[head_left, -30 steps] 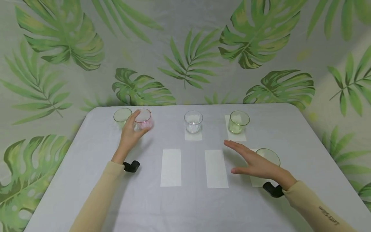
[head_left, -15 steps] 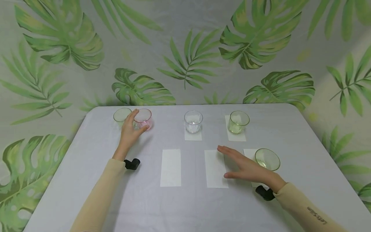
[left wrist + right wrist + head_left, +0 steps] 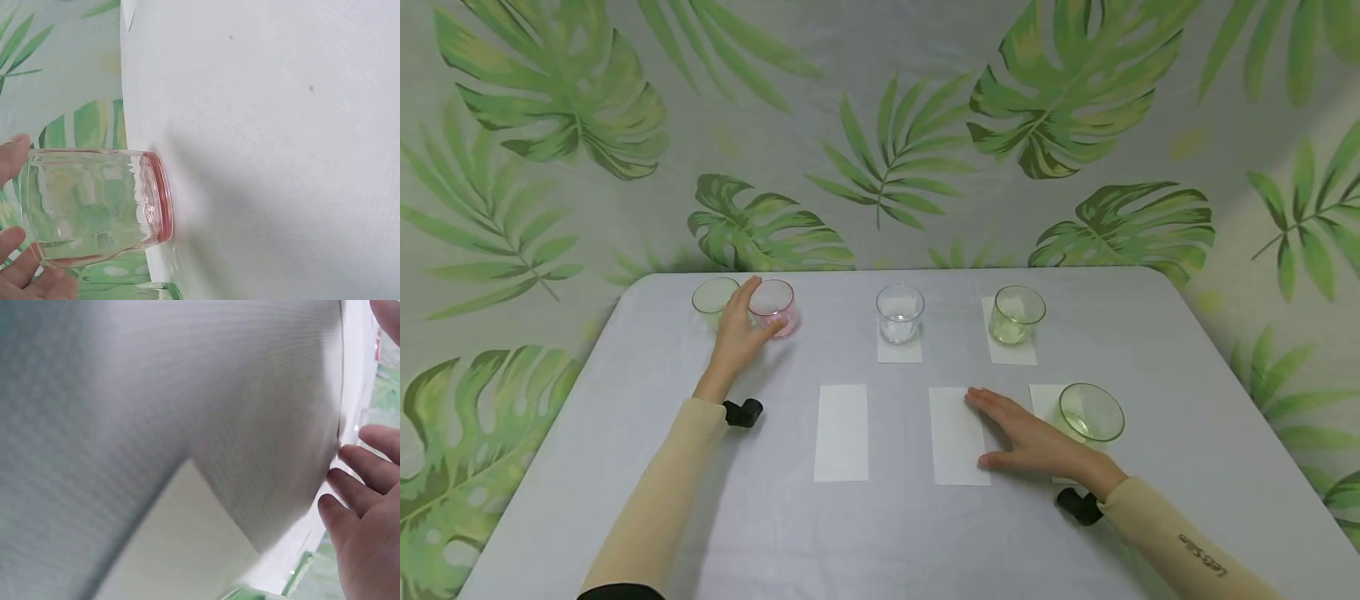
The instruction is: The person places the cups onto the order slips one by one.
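Since a second ago my right hand (image 3: 1033, 437) has come left and nearer the table's front edge; my left hand has barely shifted. The right fingers are straight, spread and holding nothing, the tips over the right edge of a white card (image 3: 953, 437); whether they touch it I can't tell. A second card (image 3: 841, 433) lies left of it.

By my right wrist a green-rimmed tumbler (image 3: 1092, 412) appears to stand on a third card (image 3: 1045, 400); a careless backward sweep might knock it. I make out no liquid in it.

Along the table's far edge, a pale green tumbler (image 3: 1018, 317) and a clear tumbler (image 3: 900, 317) stand upright, each on a card, with no drink I can see.

Near the far left corner my left hand (image 3: 735, 342) grasps the pink tumbler (image 3: 100, 203) near its rim, thumb opposite fingers. It looks empty, the pink strongest at its base. Such smooth glass could slip from a loose pinch, or my knuckles could tip the leftmost green tumbler (image 3: 711, 300) just beside it, close to that edge.
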Available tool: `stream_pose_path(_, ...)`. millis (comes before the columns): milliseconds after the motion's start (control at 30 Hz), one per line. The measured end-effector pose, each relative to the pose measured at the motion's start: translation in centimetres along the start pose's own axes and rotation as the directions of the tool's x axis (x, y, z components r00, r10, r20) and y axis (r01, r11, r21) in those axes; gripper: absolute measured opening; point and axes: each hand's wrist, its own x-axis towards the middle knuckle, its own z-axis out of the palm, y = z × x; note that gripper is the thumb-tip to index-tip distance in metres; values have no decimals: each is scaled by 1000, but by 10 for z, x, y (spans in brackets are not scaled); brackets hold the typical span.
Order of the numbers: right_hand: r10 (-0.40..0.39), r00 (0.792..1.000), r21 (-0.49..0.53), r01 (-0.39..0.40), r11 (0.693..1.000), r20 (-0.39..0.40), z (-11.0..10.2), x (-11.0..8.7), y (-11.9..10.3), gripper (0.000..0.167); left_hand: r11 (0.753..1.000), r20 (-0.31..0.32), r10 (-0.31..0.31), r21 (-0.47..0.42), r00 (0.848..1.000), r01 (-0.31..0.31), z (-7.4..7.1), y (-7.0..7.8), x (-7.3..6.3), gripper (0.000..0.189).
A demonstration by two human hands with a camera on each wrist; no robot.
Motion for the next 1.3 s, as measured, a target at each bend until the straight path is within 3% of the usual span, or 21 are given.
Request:
stream_pose_path(300,3,1000,-21,-4,1000,-12,6,-1,4,86,999,54,-26,31,998,24,3,1,8,75)
stream_pose_path(900,2,999,-56,0,998,37,3,0,1,84,998,36,-2,61,999,0,4,-2,8,72)
stream_pose_path(1300,-10,999,-56,13,998,41,3,0,2,83,999,5,17,45,1000,-17,1,1,1,70)
